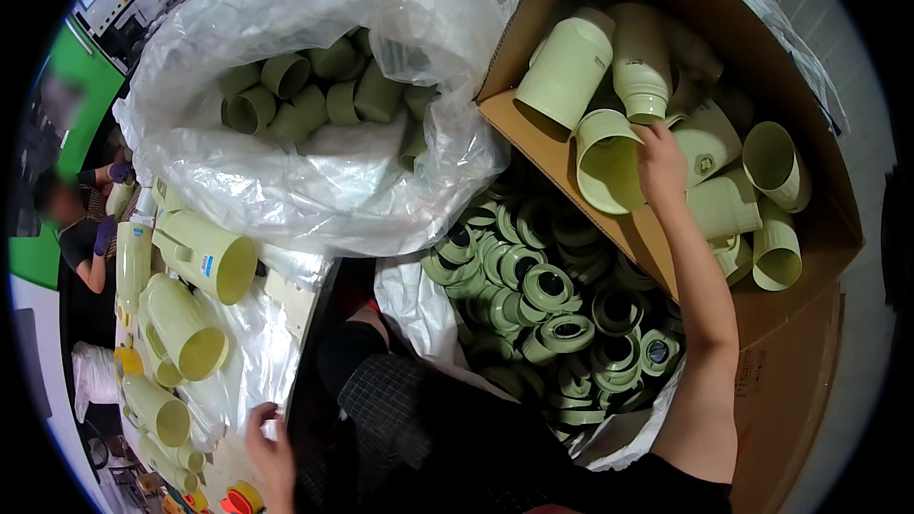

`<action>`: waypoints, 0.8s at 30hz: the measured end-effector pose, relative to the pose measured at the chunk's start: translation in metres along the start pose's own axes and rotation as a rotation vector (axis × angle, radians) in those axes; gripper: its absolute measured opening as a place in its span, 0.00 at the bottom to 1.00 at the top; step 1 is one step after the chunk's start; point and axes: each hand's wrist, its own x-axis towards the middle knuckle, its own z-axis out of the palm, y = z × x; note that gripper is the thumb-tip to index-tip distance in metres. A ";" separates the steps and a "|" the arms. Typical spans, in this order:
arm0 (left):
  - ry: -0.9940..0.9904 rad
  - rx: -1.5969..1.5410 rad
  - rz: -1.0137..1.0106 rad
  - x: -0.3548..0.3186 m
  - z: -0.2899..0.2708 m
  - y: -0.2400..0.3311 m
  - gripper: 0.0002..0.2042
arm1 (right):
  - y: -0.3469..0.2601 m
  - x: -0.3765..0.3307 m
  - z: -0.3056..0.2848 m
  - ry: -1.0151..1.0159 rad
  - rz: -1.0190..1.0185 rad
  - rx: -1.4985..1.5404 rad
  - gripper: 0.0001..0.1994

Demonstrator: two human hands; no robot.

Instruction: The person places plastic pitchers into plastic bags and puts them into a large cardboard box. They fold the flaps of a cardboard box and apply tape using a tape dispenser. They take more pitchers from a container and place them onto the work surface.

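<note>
My right hand (664, 164) reaches into a cardboard box (533, 133), its fingers closed on the rim of a pale green jug body (609, 171), whose open end faces me. Close by in the box lie a larger pale green jug body (568, 67) and a narrower-necked one (642, 62). My left hand (272, 452) hovers by the table edge at lower left, fingers loosely bent and apart, holding nothing. Beside it, several pale green jug bodies with handles, such as one jug (209, 252), lie on their sides on the plastic-covered table (262, 352).
A clear plastic bag (409, 0) holds several darker green cylinders (286, 76). Between table and box, a white sack (419, 300) is full of green ring-shaped collars (547, 287). An orange-and-yellow round part (242, 498) sits at the table's near end. Another person (86, 228) works far left.
</note>
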 end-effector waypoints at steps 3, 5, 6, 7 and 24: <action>-0.267 -0.151 0.234 -0.009 0.062 0.083 0.13 | -0.048 -0.045 -0.064 0.032 0.130 0.320 0.25; -0.255 -0.127 0.717 -0.007 0.103 0.146 0.22 | -0.099 -0.067 -0.082 0.034 0.022 0.376 0.28; -0.267 -0.179 0.796 -0.007 0.125 0.174 0.23 | -0.124 -0.074 -0.093 -0.002 -0.040 0.364 0.28; -0.388 -0.028 0.854 0.001 0.135 0.217 0.22 | -0.146 -0.080 -0.106 -0.068 -0.039 0.410 0.29; -0.022 -0.451 0.130 -0.020 0.116 0.106 0.08 | -0.032 0.055 0.152 -0.623 -0.073 -0.953 0.36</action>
